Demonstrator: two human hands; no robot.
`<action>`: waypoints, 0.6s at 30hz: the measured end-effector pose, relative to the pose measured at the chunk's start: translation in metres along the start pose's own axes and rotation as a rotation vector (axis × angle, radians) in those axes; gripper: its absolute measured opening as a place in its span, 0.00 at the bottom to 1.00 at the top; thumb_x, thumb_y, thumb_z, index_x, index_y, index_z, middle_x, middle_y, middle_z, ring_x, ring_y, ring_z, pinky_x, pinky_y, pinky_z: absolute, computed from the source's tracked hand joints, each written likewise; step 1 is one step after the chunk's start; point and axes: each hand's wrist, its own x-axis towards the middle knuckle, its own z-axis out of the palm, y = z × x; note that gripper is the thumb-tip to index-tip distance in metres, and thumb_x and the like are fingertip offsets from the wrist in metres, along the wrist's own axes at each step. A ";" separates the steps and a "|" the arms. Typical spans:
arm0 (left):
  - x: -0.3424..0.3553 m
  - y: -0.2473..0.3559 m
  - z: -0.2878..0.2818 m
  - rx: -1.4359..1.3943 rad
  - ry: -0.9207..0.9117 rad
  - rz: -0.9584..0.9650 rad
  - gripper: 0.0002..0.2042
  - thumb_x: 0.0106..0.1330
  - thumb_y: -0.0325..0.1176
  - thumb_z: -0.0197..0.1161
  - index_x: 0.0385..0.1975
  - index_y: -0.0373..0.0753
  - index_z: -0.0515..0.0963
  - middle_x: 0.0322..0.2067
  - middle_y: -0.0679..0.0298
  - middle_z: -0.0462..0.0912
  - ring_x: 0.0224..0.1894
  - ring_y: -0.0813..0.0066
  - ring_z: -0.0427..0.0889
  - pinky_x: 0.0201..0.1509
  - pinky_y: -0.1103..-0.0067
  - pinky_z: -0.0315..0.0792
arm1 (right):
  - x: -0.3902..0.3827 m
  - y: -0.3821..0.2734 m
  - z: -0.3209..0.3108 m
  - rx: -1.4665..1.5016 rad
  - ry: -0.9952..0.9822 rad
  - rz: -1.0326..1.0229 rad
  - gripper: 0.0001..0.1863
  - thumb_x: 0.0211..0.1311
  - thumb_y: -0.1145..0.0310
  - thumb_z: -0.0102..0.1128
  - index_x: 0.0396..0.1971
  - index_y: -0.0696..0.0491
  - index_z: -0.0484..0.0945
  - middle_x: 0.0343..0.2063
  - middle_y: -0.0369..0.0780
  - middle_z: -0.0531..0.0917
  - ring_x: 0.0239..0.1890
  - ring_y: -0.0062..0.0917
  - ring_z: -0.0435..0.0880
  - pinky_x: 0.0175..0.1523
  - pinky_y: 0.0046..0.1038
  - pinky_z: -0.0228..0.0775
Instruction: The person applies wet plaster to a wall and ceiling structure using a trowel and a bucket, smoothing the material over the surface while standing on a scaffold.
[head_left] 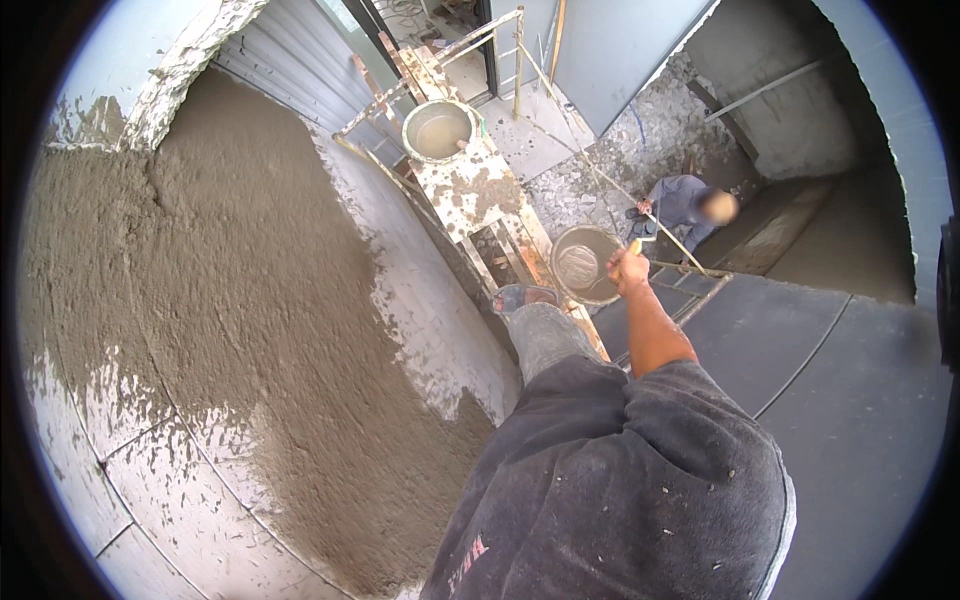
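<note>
The right hand (628, 268) had its fingers clenched round a yellow-handled tool (636, 245) beside a bucket (555, 258) of grey mix (579, 268) at the planks' (485, 195) right edge. Farther along, another bucket (408, 135) contained murky liquid (438, 136). The left hand's grip could not be told.

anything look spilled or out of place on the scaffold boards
Yes: a patch of grey-brown mortar lies on the scaffold boards between the far bucket and the near bucket. It looks spilled because it sits outside both.
</note>
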 end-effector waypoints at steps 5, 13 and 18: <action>-0.007 -0.005 0.000 0.314 -0.131 0.100 0.32 0.78 0.60 0.51 0.70 0.40 0.73 0.66 0.44 0.75 0.67 0.36 0.74 0.70 0.43 0.67 | 0.031 0.026 -0.027 0.200 0.168 0.063 0.02 0.59 0.75 0.60 0.32 0.55 0.78 0.23 0.41 0.79 0.22 0.33 0.79 0.24 0.40 0.72; -0.023 -0.013 0.028 0.333 -0.035 0.048 0.32 0.79 0.62 0.47 0.72 0.47 0.72 0.68 0.40 0.72 0.68 0.32 0.72 0.64 0.36 0.67 | 0.022 0.028 -0.086 0.343 0.251 0.052 0.05 0.55 0.81 0.61 0.31 0.58 0.76 0.23 0.40 0.78 0.21 0.28 0.78 0.27 0.31 0.73; -0.023 -0.014 0.027 0.313 -0.068 0.032 0.33 0.80 0.64 0.41 0.76 0.50 0.67 0.71 0.41 0.68 0.70 0.32 0.70 0.66 0.36 0.65 | 0.024 0.031 -0.137 0.453 0.155 0.074 0.04 0.57 0.76 0.60 0.32 0.55 0.76 0.24 0.40 0.78 0.23 0.32 0.79 0.30 0.37 0.72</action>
